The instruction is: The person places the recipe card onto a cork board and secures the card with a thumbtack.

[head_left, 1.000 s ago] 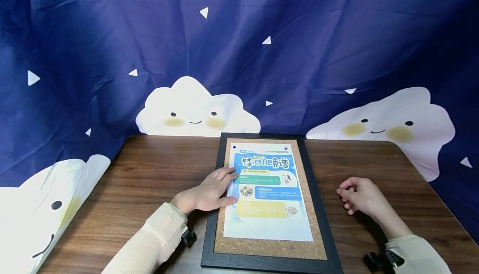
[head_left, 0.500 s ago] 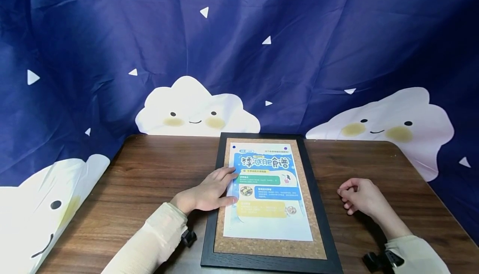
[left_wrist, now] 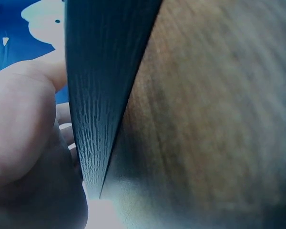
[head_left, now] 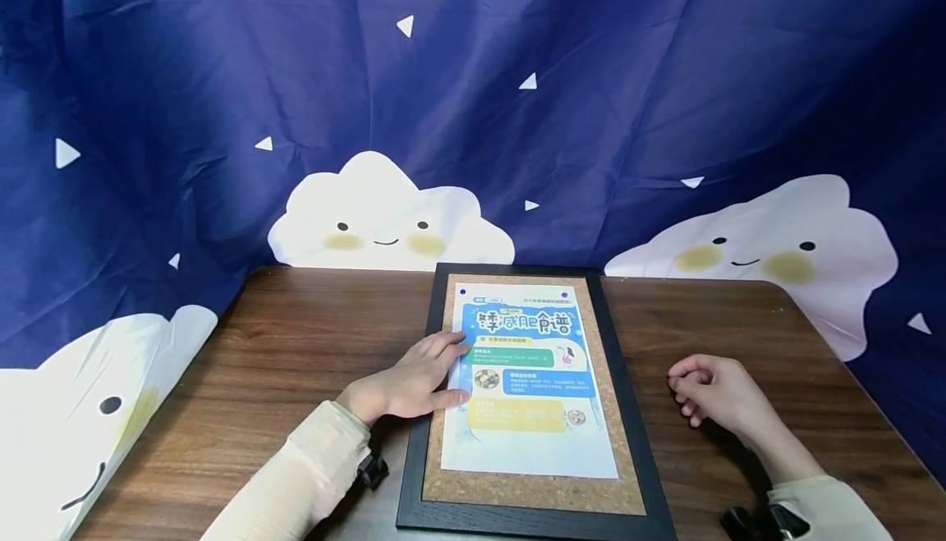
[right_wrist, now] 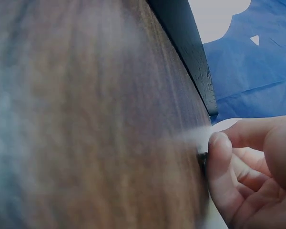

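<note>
A black-framed cork board (head_left: 532,502) lies on the wooden table. A printed sheet (head_left: 528,452) in blue, green and yellow lies on its cork, with a small round blue pin (head_left: 462,291) at the top left corner and another pin (head_left: 564,295) at the top right. My left hand (head_left: 408,378) rests across the board's left edge, fingers spread, fingertips touching the sheet. To the right of the board, apart from it, my right hand (head_left: 720,393) rests loosely curled at the table. Beside its fingertip in the right wrist view is a small dark spot (right_wrist: 203,160), too unclear to name.
The brown table (head_left: 310,319) extends left and right of the board. A blue curtain (head_left: 458,65) with white clouds (head_left: 384,196) hangs behind it. Both forearms wear light sleeves (head_left: 310,463) with small black devices (head_left: 373,469) at the wrists.
The right hand and forearm have shifted very slightly toward the lower right. The left hand, board and sheet have not visibly moved.
</note>
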`<state>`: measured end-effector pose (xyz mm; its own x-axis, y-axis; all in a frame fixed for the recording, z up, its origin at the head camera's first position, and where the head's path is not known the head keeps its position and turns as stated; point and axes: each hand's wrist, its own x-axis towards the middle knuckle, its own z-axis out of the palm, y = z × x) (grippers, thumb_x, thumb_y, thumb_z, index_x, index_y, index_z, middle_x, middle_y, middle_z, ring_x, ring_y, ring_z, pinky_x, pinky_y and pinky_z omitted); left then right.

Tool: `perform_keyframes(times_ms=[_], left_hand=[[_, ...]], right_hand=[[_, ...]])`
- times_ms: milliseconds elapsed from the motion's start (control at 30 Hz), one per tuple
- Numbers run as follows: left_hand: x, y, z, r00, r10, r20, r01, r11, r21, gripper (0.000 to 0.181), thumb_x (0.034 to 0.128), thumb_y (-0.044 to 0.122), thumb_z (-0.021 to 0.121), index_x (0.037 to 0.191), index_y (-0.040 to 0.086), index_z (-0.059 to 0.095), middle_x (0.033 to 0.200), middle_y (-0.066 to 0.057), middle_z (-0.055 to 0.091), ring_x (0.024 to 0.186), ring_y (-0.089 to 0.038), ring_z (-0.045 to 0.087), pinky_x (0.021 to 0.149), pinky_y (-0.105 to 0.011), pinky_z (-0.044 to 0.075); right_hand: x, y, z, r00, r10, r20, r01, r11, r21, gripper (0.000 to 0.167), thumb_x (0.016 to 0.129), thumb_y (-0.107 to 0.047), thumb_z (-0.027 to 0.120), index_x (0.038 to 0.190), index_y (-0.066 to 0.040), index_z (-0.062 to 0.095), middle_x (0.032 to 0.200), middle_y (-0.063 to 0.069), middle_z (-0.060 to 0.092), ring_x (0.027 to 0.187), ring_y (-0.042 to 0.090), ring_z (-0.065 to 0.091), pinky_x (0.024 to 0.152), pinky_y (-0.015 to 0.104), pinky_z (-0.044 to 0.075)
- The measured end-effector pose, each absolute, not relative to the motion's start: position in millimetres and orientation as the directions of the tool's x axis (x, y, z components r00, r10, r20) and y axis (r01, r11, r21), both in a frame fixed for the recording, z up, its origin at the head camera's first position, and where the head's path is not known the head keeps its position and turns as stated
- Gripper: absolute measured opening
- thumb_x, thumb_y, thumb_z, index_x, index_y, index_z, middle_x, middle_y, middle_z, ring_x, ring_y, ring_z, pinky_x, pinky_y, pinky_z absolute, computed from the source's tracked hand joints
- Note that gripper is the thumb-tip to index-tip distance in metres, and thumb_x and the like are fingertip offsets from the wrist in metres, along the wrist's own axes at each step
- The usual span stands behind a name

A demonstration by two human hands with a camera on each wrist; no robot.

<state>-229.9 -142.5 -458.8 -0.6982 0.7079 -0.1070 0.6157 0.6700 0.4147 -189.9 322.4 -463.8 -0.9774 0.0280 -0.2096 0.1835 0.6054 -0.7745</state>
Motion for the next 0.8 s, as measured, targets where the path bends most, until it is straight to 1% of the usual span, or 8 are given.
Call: perform_keyframes(times_ms=[200,367,467,600,700,800], left_hand=[[-230.3,-142.7,-459.4,-0.694,0.712,-0.105,0.621,0.667,0.412,0.076,0.1117,0.04,0.059,0.166,-0.005,0.03,0.176,-0.025,0.022,0.166,-0.044,0.017,0.133,-0.061,0.02],[-230.7,-142.8,-459.8,-0.698,0.708,-0.111,0.614,0.671,0.415,0.076,0.1115,0.04,0.059,0.167,-0.003,0.03,0.177,-0.024,0.02,0.167,-0.043,0.015,0.134,-0.06,0.018],[-230.9,-142.4,-459.7,-0.699,0.706,-0.112,0.612,0.672,0.416,0.075,0.1116,0.04,0.059,0.167,-0.003,0.03,0.177,-0.023,0.02,0.167,-0.043,0.015,0.135,-0.059,0.017],[-230.9,-141.5,-459.1,-0.699,0.707,-0.108,0.614,0.671,0.417,0.075,0.1114,0.039,0.059,0.166,-0.003,0.031,0.177,-0.023,0.021,0.167,-0.043,0.015,0.135,-0.059,0.018],[-230.5,-141.5,-458.6,-0.7,0.705,-0.112,0.61,0.673,0.419,0.075,0.1114,0.039,0.059,0.167,-0.003,0.031,0.177,-0.023,0.021,0.167,-0.043,0.014,0.135,-0.059,0.017],[-230.3,-141.9,-458.3,-0.7,0.706,-0.108,0.612,0.671,0.419,0.075,0.1113,0.039,0.06,0.166,-0.003,0.031,0.177,-0.024,0.021,0.167,-0.044,0.015,0.134,-0.059,0.018]], right_hand=[[-185.9,324.3,-463.9,-0.975,-0.015,-0.22,0.183,0.502,-0.845,0.024,0.105,-0.002,0.064,0.121,0.015,0.065,0.079,0.006,0.07,0.064,0.015,0.069,0.061,0.034,0.064],[-186.6,326.2,-462.9,-0.969,-0.062,-0.241,0.196,0.405,-0.893,0.029,0.104,0.001,0.064,0.126,0.021,0.065,0.088,0.007,0.079,0.072,0.014,0.076,0.069,0.035,0.067],[-187.0,327.5,-461.5,-0.959,-0.087,-0.268,0.217,0.381,-0.899,0.034,0.105,0.0,0.064,0.13,0.023,0.063,0.097,0.01,0.082,0.08,0.015,0.08,0.074,0.035,0.068],[-187.0,329.2,-460.3,-0.946,-0.125,-0.3,0.236,0.373,-0.898,0.039,0.108,-0.004,0.062,0.134,0.025,0.059,0.105,0.018,0.082,0.088,0.017,0.082,0.08,0.034,0.067],[-186.6,329.2,-460.0,-0.938,-0.144,-0.315,0.244,0.369,-0.897,0.038,0.109,-0.005,0.062,0.133,0.025,0.059,0.108,0.021,0.082,0.091,0.018,0.083,0.083,0.034,0.067],[-185.8,328.0,-459.8,-0.937,-0.151,-0.317,0.247,0.357,-0.901,0.037,0.109,-0.006,0.063,0.13,0.024,0.061,0.108,0.021,0.082,0.092,0.018,0.083,0.083,0.034,0.067]])
